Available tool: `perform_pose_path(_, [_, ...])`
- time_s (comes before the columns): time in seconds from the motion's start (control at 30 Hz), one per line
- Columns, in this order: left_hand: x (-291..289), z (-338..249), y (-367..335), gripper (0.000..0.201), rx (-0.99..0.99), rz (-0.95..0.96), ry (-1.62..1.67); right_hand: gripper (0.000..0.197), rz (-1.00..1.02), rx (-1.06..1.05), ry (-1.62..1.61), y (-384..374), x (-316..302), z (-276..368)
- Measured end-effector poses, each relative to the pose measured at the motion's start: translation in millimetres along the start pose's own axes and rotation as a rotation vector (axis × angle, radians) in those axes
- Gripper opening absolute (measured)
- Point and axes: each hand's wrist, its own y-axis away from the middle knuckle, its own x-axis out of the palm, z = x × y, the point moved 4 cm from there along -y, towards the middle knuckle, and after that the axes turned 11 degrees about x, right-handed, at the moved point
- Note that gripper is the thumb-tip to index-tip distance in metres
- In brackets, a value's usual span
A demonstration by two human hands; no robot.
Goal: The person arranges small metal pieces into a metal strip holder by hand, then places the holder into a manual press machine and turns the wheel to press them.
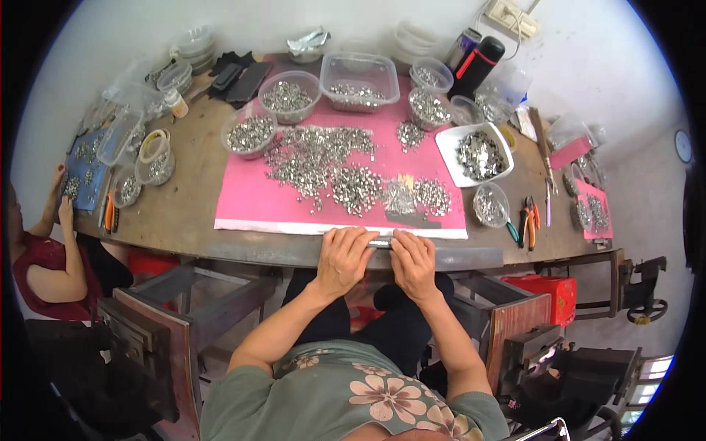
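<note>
black thermos point(482, 66) with red strip, back right of the bench, beside purple tumbler point(465, 48); white socket strip point(512, 18) on wall above, cable hanging; small white bottle point(176, 104) back left; two dark flat cases point(248, 81) near it; foil packet point(312, 38) in a bowl at the wall; orange-handled pliers point(524, 224) lying on bench, right side; co-worker in maroon top point(59, 253) far left, at blue mat point(92, 187); red plastic stool point(557, 298) under bench, right; handwheel point(648, 311) beyond it; round clock point(683, 146) on right wall
</note>
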Motion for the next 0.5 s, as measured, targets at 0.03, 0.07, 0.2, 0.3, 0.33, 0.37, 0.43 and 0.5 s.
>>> perform_pose_path(0.03, [-0.7,0.0,-0.8,0.038,-0.024,0.001,0.027,0.026,0.024,0.014,-0.031,-2.1,-2.3,-2.3])
perform_pose_path(0.07, [-4.9,-0.7,-5.6,0.037,-0.049,0.003,0.053,0.022,0.081,0.044,-0.105,-8.9,-4.7,-6.5])
perform_pose_path(0.2, [-17.4,28.2,-40.3,0.019,-0.005,0.079,0.026,0.008,0.090,0.113,-0.222,-57.1,-3.2,-31.1])
perform_pose_path(0.3, [-9.0,83.5,-93.6,0.009,0.049,0.059,-0.089,0.007,0.049,0.141,-0.225,-114.9,23.4,-42.9])
perform_pose_path(0.33, [0.9,103.4,-107.0,0.008,0.040,0.068,-0.092,0.008,0.088,0.193,-0.236,-131.0,41.0,-48.8])
perform_pose_path(0.37, [10.6,116.8,-117.2,0.007,0.041,0.090,-0.122,0.009,0.125,0.246,-0.245,-144.1,58.2,-55.2])
perform_pose_path(0.43, [31.2,139.5,-127.2,0.006,0.019,0.132,-0.167,0.008,0.146,0.272,-0.193,-159.9,88.5,-64.9])
perform_pose_path(0.5, [40.9,147.5,-129.5,0.007,0.008,0.177,-0.210,0.011,0.130,0.274,-0.086,-163.9,104.6,-66.1])
